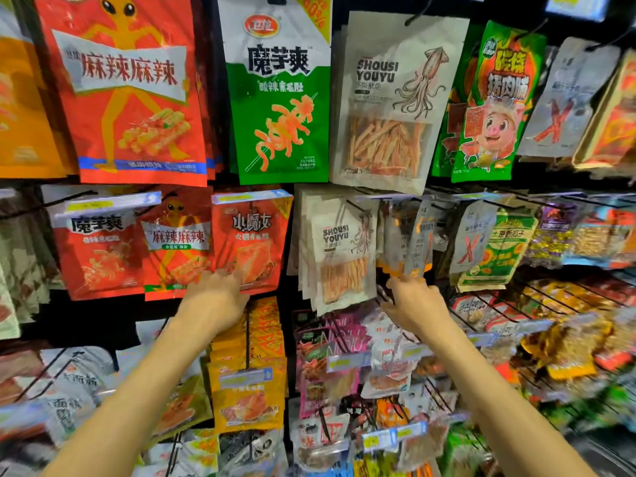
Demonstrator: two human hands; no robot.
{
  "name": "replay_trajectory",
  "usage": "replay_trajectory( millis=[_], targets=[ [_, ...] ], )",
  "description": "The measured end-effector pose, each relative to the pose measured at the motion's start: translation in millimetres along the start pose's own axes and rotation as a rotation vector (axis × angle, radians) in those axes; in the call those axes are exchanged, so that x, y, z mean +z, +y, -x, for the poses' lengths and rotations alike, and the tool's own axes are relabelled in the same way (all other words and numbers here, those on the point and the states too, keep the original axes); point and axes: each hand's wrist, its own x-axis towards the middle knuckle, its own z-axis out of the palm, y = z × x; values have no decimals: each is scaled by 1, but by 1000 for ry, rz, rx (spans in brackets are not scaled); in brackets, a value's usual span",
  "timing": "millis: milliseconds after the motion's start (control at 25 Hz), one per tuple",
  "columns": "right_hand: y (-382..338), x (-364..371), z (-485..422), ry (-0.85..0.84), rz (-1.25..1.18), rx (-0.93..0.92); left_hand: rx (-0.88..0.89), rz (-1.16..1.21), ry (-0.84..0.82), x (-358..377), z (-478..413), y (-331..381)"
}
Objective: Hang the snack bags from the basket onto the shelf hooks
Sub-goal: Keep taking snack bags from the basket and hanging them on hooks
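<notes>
Since both hands are up at the middle row and no basket is in view, I'd guess this is the settling step: the bags look hung and are just being squared up. The left hand has its fingertips at the bottom edge of the red bag. It's blurry there, so I can't tell if it pinches or only touches. The right hand reaches up with fingers stretched and thumb spread, tips at the bottom of the grey bag, gripping nothing.

The next move probably calls for letting go, fetching another bag, and lining its top hole up with a thin black wire hook. The bags are flat glossy film, crinkly and likely slippery. The squid bags look matte and papery, with a clear window.
</notes>
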Motion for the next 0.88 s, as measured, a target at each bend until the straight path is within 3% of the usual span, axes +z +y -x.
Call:
replay_trajectory(
  millis=[160, 400, 880],
  targets=[
    [26, -12, 32, -51, 51, 11, 136, 76, -110, 6, 9, 45],
    [116, -7, 90, -66, 0, 130, 305, -86, 13, -2, 20, 172],
    [423, -2, 246, -141, 20, 424, 654, -89, 111, 5, 51, 533]
  ],
)
